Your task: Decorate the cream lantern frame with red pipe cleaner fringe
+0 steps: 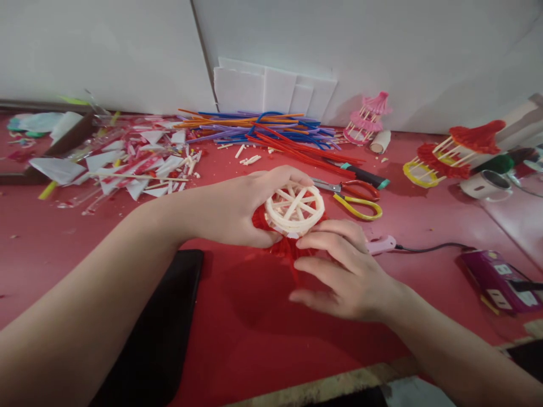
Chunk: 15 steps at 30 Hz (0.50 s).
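My left hand (250, 209) is closed around a small craft model with a cream spoked ring (294, 210) on top, tilted toward me. Red fuzzy trim (282, 244), which looks like pipe cleaner, surrounds the model below the ring. My right hand (343, 271) is at its near right side, fingers apart, the fingertips at the red trim. The underside of the model is hidden. Just behind my right hand lies a pink tool handle (382, 245) with a black cord. Scissors (360, 208) with a yellow handle and red-handled pliers (358, 189) lie beyond.
Pipe cleaners (271, 127) lie in a pile at the back. White scraps and wrappers (139, 158) cover the back left. A pink tiered model (367, 120), a red-and-yellow one (458, 150), and a metal mug (486, 185) stand right. A black tablet-like slab (156, 339) lies under my left forearm.
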Each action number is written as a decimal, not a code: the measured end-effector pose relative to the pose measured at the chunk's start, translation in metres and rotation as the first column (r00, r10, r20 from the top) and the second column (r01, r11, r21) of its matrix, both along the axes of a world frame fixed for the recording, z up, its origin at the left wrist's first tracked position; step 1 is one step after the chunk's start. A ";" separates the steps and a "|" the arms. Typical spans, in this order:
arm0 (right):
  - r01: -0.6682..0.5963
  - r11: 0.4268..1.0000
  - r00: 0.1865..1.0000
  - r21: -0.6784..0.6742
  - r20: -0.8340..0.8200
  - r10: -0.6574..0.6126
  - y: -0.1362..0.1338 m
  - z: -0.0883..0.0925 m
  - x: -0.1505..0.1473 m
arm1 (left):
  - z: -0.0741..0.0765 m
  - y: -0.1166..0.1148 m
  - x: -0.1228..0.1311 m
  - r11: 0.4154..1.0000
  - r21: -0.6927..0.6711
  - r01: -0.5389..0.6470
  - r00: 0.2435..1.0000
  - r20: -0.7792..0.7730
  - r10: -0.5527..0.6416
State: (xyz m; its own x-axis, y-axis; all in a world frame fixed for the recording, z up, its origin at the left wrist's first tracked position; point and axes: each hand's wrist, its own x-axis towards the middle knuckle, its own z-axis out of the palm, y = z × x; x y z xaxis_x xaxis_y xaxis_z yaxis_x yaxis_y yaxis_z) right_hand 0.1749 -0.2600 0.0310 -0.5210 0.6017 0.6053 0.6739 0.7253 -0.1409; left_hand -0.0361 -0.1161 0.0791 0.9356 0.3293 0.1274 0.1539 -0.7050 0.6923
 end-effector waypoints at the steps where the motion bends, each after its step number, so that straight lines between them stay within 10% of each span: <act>1: -0.002 1.000 1.000 0.007 -0.005 0.002 0.000 0.003 0.002 | 0.000 0.000 0.000 1.000 0.001 0.004 1.000 0.004 -0.004; 7: 0.293 0.956 0.955 -0.014 -0.035 -0.293 0.006 0.022 0.052 | -0.002 0.001 -0.001 1.000 0.011 -0.008 1.000 -0.004 0.008; 10: 0.509 0.823 0.855 -0.251 0.255 -0.451 0.010 0.013 0.092 | -0.002 0.001 -0.002 1.000 0.008 -0.003 0.999 -0.034 0.003; 15: 0.425 0.758 0.892 -0.495 0.370 -0.259 0.004 -0.006 0.121 | -0.001 0.002 -0.003 1.000 0.007 0.010 1.000 -0.018 -0.009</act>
